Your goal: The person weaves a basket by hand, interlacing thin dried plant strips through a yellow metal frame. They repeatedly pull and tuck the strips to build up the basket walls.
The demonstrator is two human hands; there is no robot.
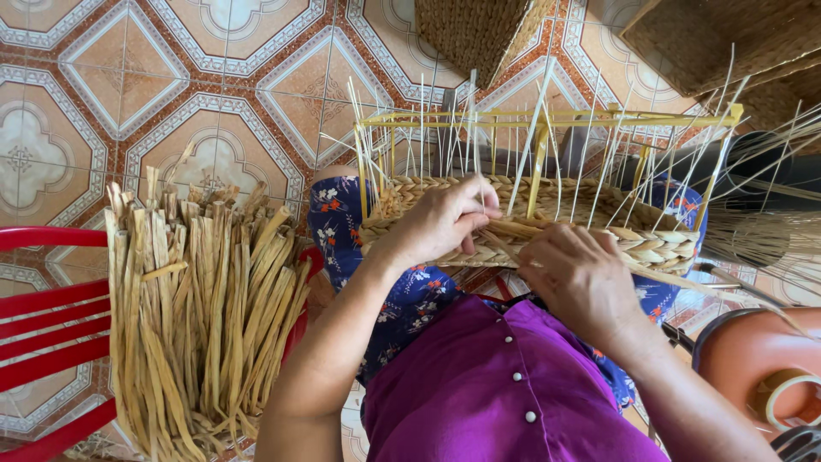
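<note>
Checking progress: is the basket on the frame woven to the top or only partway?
Partway: the braid on the basket covers only the bottom; bare stakes rise above.

I see no packages, labels, signs or screens from here: nothing boxed, wrapped, printed or lit shows anywhere, left or right, near or far.

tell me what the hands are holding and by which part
Both hands work one straw strand at the basket rim. The left hand pinches it against the woven edge; the right hand has its grip further along the strand.
</note>
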